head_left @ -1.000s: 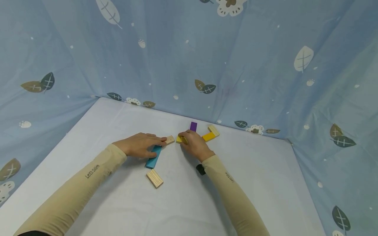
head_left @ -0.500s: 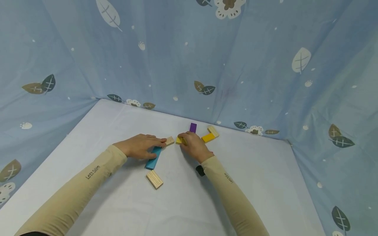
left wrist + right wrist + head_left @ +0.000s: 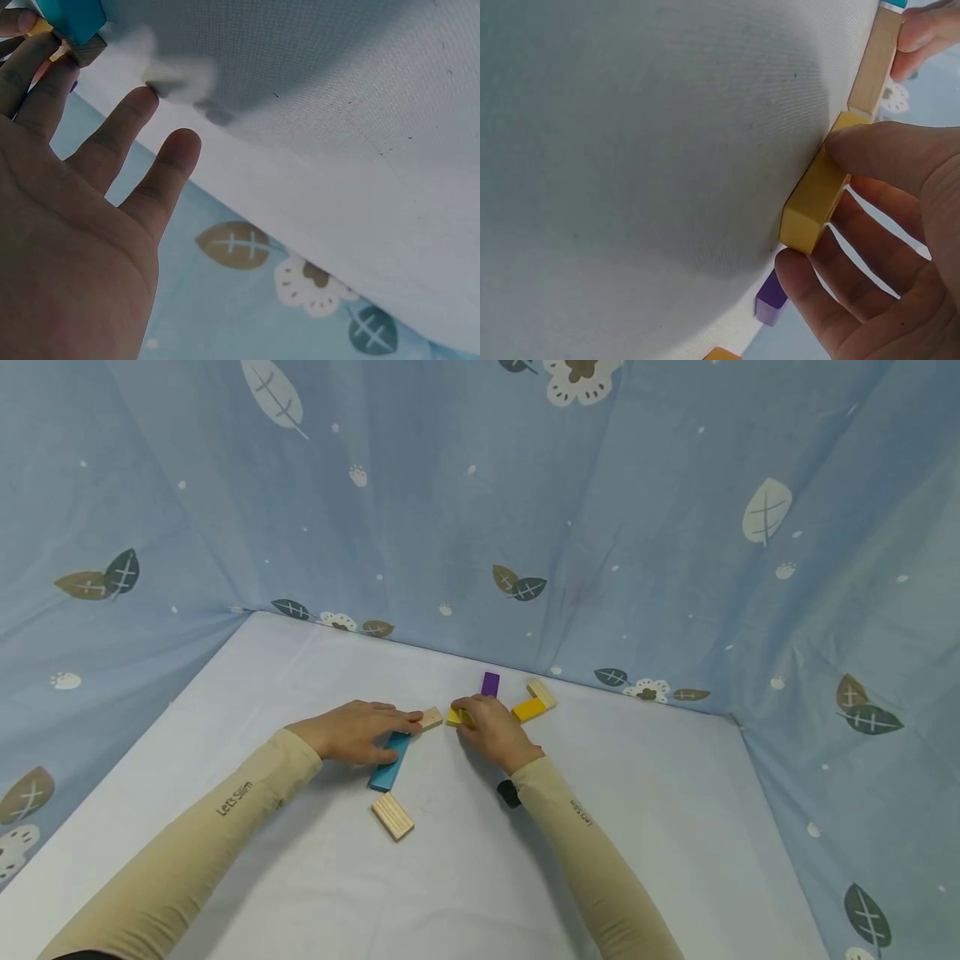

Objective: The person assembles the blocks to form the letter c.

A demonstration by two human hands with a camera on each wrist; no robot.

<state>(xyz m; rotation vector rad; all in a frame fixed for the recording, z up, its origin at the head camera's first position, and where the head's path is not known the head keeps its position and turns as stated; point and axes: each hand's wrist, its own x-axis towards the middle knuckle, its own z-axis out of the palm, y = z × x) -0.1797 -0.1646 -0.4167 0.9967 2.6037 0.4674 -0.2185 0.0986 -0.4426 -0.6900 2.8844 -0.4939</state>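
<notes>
My right hand (image 3: 497,733) pinches a yellow wooden block (image 3: 815,191), with the thumb on one long side and fingers round the other. The block lies on the white surface, in line with a plain wooden block (image 3: 875,64), their ends close together. At that plain block's far end, my left hand (image 3: 356,731) touches it with its fingertips. The left thumb rests on a blue block (image 3: 387,770), whose upper end meets the plain block. In the left wrist view two fingers of the left hand stretch out loosely, holding nothing.
Behind my right hand lies a purple block (image 3: 491,683). An orange-yellow block (image 3: 529,710) touches another plain block (image 3: 543,693) to its right. One ridged plain block (image 3: 393,816) sits at the blue block's lower end. A patterned blue curtain (image 3: 420,527) borders the white surface (image 3: 315,860).
The head view has shifted slightly. Both hands and the blocks keep their places, with the right hand still on the yellow block.
</notes>
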